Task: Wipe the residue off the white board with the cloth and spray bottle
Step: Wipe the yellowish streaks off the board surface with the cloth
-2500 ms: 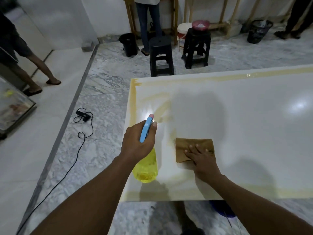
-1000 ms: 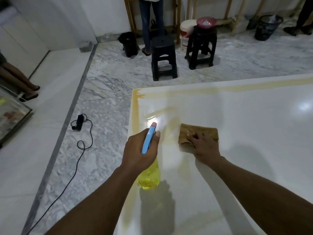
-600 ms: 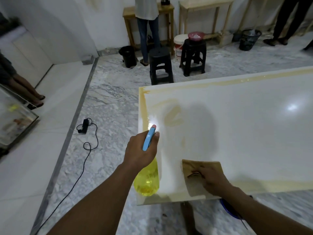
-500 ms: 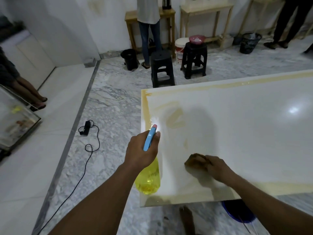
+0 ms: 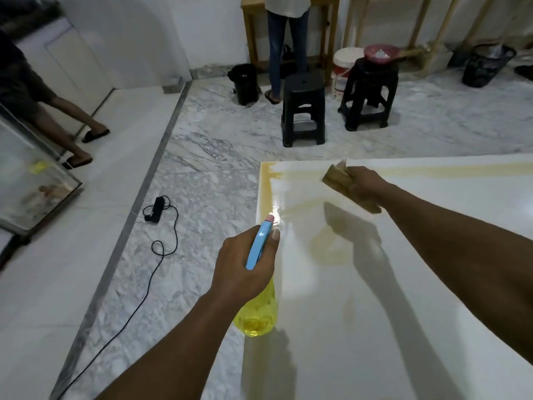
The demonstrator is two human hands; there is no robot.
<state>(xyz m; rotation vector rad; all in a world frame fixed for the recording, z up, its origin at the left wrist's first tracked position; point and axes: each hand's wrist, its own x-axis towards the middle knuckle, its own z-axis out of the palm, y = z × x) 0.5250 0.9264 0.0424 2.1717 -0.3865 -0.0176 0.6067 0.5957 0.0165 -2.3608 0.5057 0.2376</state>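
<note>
The white board [image 5: 418,284] fills the lower right, with yellowish residue along its far and left edges and a faint smear near the middle. My left hand [image 5: 242,264] grips a yellow spray bottle [image 5: 258,313] with a blue trigger head, held over the board's left edge. My right hand [image 5: 360,183] holds a bunched brown cloth [image 5: 336,177] near the board's far edge, close to the far left corner. I cannot tell whether the cloth touches the surface.
Two black stools [image 5: 302,111] stand on the marble floor beyond the board, one bearing a pink bowl [image 5: 380,54]. A black cable with adapter [image 5: 157,209] lies on the floor at left. A person stands at a wooden table [image 5: 253,33]; another person's legs [image 5: 66,119] are at far left.
My right hand has carried the cloth from the board's near edge up to the far edge near the left corner. My left hand keeps hold of the spray bottle in about the same place.
</note>
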